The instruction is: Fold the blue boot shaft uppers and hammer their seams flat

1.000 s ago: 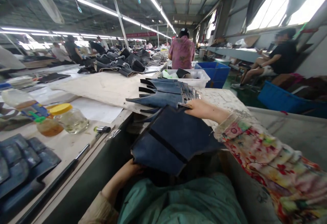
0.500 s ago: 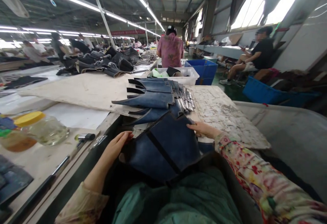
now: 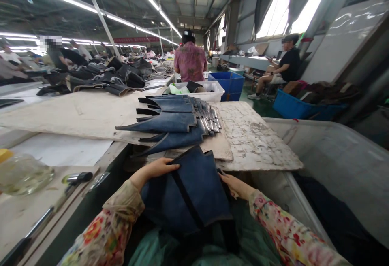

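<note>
A dark blue leather-like panel (image 3: 202,187) with a black strip (image 3: 187,197) running slantwise across it lies over my lap, its notched upper end tilted toward the table. My left hand (image 3: 158,168) is closed on the panel's upper left edge, close to the strip's top end. At the right edge, my right hand (image 3: 236,185) pinches the panel between thumb and fingers; the fingertips are partly hidden. Just beyond, a stack of similar blue panels (image 3: 173,121) lies overlapped on the table, with shiny metallic-looking pieces (image 3: 209,120) along its right side.
A worn board (image 3: 258,144) lies right of the stack, beside a large pale bin (image 3: 343,144). On the left are a hammer (image 3: 77,178), a yellow-lidded jar (image 3: 27,173) and a dark-handled rod (image 3: 36,225). A white crate (image 3: 214,92) stands behind; co-workers sit and stand farther off.
My left hand has moved in from the side and now grips the panel's upper left edge. The right hand has slid lower along the right edge. The view has turned slightly right.
</note>
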`<action>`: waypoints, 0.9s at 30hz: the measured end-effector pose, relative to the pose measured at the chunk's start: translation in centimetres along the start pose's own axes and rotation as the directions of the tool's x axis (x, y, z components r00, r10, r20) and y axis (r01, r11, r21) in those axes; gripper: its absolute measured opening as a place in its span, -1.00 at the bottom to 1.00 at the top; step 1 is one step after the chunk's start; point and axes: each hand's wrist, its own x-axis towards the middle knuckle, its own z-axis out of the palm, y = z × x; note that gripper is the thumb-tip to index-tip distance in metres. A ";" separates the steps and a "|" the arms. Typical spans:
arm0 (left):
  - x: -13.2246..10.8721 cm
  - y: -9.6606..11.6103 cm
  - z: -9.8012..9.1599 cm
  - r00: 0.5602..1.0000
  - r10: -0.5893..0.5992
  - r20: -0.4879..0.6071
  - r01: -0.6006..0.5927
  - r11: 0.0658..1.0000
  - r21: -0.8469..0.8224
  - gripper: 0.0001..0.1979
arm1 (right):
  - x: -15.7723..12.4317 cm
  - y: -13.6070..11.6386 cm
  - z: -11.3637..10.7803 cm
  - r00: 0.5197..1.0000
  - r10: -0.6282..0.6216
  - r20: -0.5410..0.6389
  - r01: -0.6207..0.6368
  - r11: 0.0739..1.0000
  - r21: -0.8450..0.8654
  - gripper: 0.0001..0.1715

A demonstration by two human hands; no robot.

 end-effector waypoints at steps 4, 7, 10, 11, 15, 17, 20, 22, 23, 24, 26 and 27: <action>0.9 0.6 0.5 0.997 -0.059 0.058 0.056 0.997 0.048 -0.50 | 0.0 0.2 0.0 0.975 -0.122 -0.187 0.109 0.991 -0.079 -0.51; 1.2 0.9 0.7 0.994 -0.072 0.085 0.066 0.995 0.070 -0.51 | 0.4 -2.8 -1.4 0.904 -0.286 -0.319 0.233 0.953 -0.194 -0.52; 1.3 1.0 0.8 0.992 -0.070 0.107 0.060 0.994 0.089 -0.50 | 1.0 -6.8 -1.9 0.812 -0.493 -0.314 0.382 0.854 -0.353 -0.63; 1.3 1.0 0.8 0.991 -0.067 0.113 0.056 0.994 0.095 -0.49 | 1.2 -7.9 -1.7 0.786 -0.548 -0.285 0.420 0.813 -0.404 -0.68; 1.2 1.1 0.9 0.990 -0.044 0.135 0.030 0.994 0.105 -0.45 | 1.2 -9.9 0.0 0.723 -0.663 -0.194 0.476 0.682 -0.555 -0.82; 0.9 1.1 0.9 0.991 -0.018 0.130 0.002 0.993 0.120 -0.45 | 0.3 -9.4 0.6 0.706 -0.688 -0.168 0.483 0.641 -0.596 -0.77; 0.3 0.9 1.3 0.998 0.025 0.064 -0.036 0.983 0.178 -0.39 | -1.9 -7.4 0.9 0.674 -0.734 -0.083 0.511 0.545 -0.665 -0.76; 0.0 1.1 2.0 0.999 0.047 -0.004 -0.045 0.973 0.225 -0.34 | -3.5 -5.8 1.1 0.657 -0.752 -0.062 0.509 0.502 -0.699 -0.83; -0.1 1.3 2.5 0.997 0.062 -0.037 -0.051 0.968 0.247 -0.33 | -4.2 -5.0 1.2 0.652 -0.754 -0.075 0.498 0.501 -0.708 -0.84; -0.2 1.6 3.2 0.994 0.081 -0.069 -0.060 0.962 0.266 -0.34 | -4.7 -4.3 1.4 0.652 -0.752 -0.097 0.483 0.510 -0.712 -0.82; -0.2 2.5 4.9 0.983 0.131 -0.127 -0.089 0.952 0.293 -0.39 | -5.5 -3.2 1.9 0.654 -0.745 -0.130 0.457 0.526 -0.717 -0.69; -0.1 3.0 5.8 0.972 0.174 -0.160 -0.117 0.942 0.316 -0.41 | -5.6 -2.7 2.2 0.655 -0.743 -0.137 0.449 0.529 -0.720 -0.63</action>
